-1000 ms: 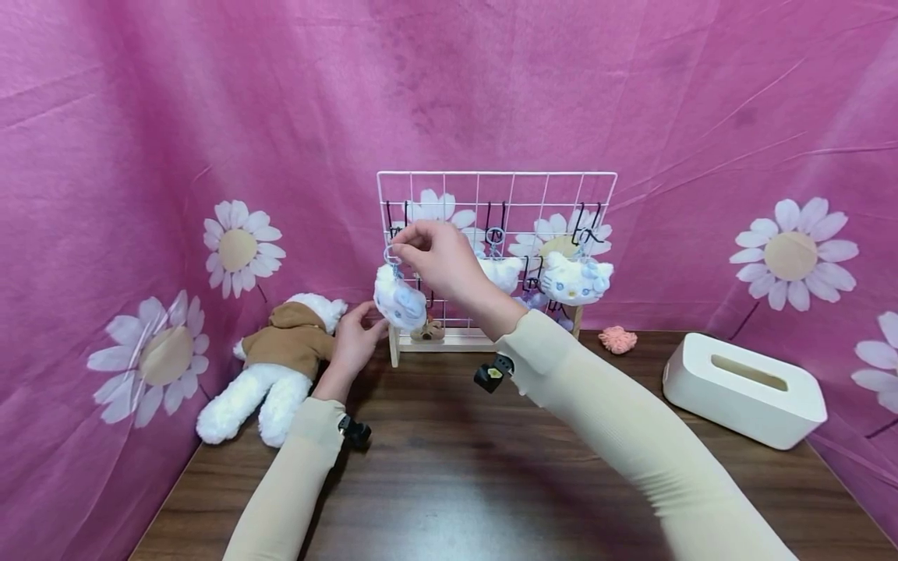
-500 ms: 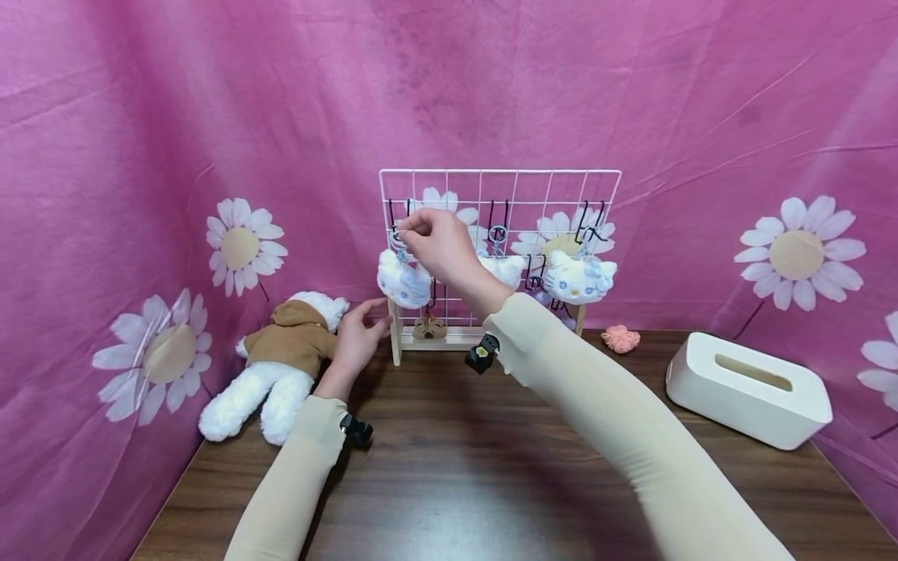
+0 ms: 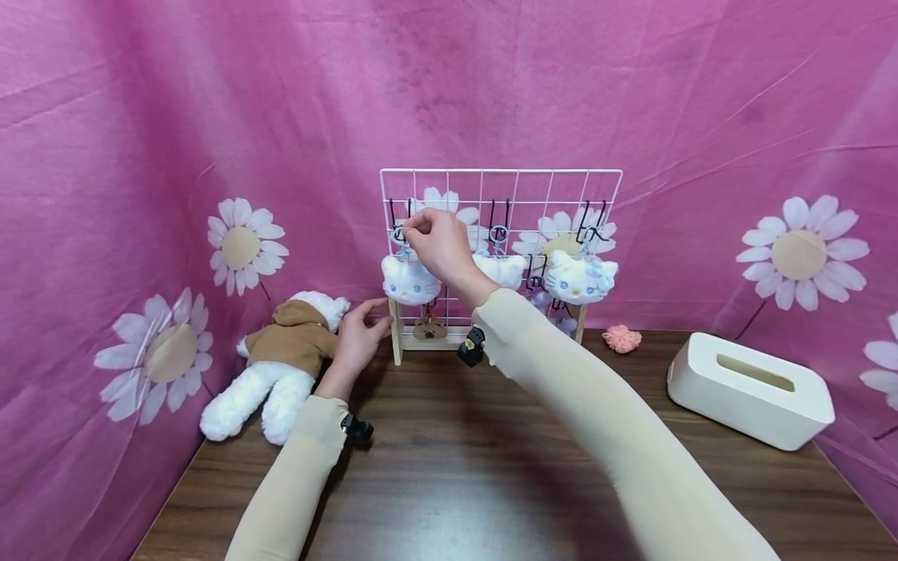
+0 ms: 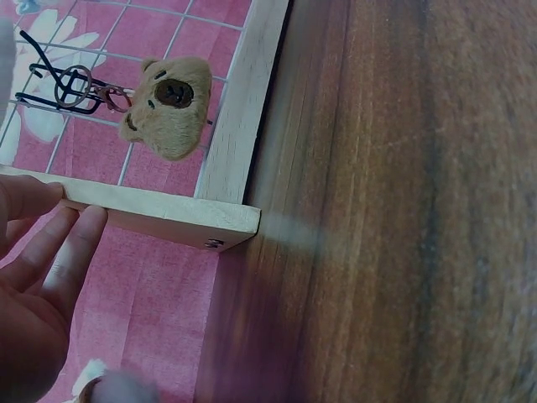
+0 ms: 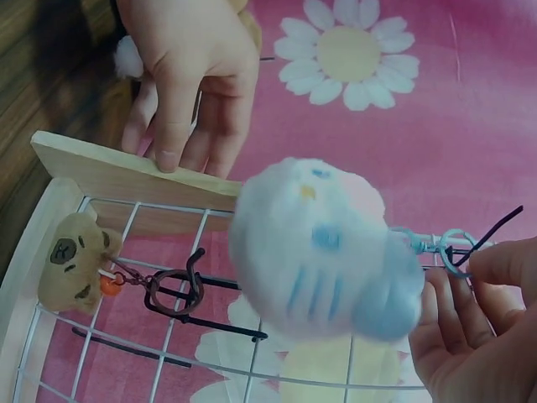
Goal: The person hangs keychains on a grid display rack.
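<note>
My right hand (image 3: 443, 243) pinches the blue ring of a white plush cat-head keychain (image 3: 410, 284) at the upper left of a white wire grid rack. In the right wrist view, the ring (image 5: 443, 248) is at a black hook (image 5: 501, 225), with thumb and fingertips right beside it. The cat head (image 5: 310, 252) hangs from that ring. Low on the rack's left side, my left hand (image 3: 356, 336) holds the wooden side post (image 4: 159, 206), thumb on one face and fingers against the other. A brown bear-head keychain (image 4: 172, 109) hangs on a lower hook near this hand.
Two more white cat keychains hang along the top row, one in the middle (image 3: 507, 273) and one at right (image 3: 581, 279). A white plush in a brown hoodie (image 3: 291, 339) lies left. A coral-pink crocheted piece (image 3: 621, 339) and a white tissue box (image 3: 744, 409) are at right.
My right hand has risen slightly, carrying the cat keychain's ring up to the hook. The cat head has swung from tilted to facing forward. My left hand has stayed on the post.
</note>
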Motion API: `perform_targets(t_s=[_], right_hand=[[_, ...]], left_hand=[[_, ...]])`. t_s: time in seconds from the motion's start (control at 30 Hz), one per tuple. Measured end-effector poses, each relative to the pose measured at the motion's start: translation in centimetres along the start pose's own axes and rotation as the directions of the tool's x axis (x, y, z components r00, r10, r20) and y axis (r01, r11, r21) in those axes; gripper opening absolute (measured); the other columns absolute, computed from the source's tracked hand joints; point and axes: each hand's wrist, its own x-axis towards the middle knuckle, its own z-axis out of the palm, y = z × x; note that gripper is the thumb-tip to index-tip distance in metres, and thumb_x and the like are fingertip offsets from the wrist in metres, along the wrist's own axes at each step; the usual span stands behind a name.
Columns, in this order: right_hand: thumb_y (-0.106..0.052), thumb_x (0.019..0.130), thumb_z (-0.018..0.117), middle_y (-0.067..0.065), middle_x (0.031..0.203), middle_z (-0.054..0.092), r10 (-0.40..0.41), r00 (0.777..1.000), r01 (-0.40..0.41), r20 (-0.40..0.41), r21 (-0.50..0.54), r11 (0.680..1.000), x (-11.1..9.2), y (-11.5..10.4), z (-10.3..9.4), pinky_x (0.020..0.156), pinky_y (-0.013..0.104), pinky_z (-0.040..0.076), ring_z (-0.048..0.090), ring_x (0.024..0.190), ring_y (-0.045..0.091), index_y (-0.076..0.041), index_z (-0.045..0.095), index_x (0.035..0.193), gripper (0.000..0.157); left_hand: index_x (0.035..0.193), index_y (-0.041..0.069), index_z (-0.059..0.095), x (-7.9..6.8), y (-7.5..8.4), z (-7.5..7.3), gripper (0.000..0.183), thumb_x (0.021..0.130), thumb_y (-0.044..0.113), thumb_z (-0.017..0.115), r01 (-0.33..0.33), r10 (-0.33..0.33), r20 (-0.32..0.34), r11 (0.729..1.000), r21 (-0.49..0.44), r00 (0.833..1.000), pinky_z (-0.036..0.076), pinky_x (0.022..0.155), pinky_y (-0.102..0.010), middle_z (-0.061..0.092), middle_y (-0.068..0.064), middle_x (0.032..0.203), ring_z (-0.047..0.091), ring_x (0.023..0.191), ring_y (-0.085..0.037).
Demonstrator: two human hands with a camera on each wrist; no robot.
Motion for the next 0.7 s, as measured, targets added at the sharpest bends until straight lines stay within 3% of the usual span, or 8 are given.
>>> perform_targets(t_s=[0.23, 0.53, 0.7], right_hand=[[-0.018, 0.109, 0.07, 0.009, 0.115, 0.085, -0.013, 0.999, 0.01, -0.048, -0.063, 0.998, 0.31, 0.11, 0.5, 0.098, 0.038, 0.067, 0.077, 0.109, 0.025, -0.009, 0.082, 0.115, 0.015], [-0.019, 0.11, 0.071, 0.008, 0.115, 0.085, -0.008, 0.999, 0.004, -0.047, -0.083, 0.997, 0.37, 0.31, 0.3, 0.101, 0.04, 0.067, 0.077, 0.11, 0.025, -0.009, 0.081, 0.115, 0.015], [-0.02, 0.109, 0.073, 0.008, 0.117, 0.086, -0.023, 0.999, 0.021, -0.035, -0.064, 0.998, 0.06, 0.3, -0.02, 0.104, 0.039, 0.067, 0.078, 0.113, 0.024, -0.01, 0.082, 0.117, 0.016]], left_hand=[[0.149, -0.001, 0.068, 0.08, 0.09, 0.16, 0.044, 0.106, 0.003, 0.075, 0.003, -0.003, 0.002, 1.0, 0.009, 1.0, 0.073, 0.082, -0.018, 0.07, -0.031, 0.146, 0.084, 0.098, -0.033], [0.149, -0.002, 0.068, 0.11, -0.06, 0.22, 0.043, 0.106, 0.003, 0.075, 0.0, 0.0, 0.009, 1.0, -0.003, 1.0, 0.073, 0.082, -0.02, 0.068, -0.03, 0.149, 0.084, 0.102, -0.042], [0.148, -0.003, 0.068, 0.06, -0.21, 0.05, 0.042, 0.107, 0.001, 0.073, 0.008, -0.008, 0.009, 1.0, -0.023, 1.0, 0.073, 0.083, -0.018, 0.07, -0.03, 0.145, 0.083, 0.105, -0.041]])
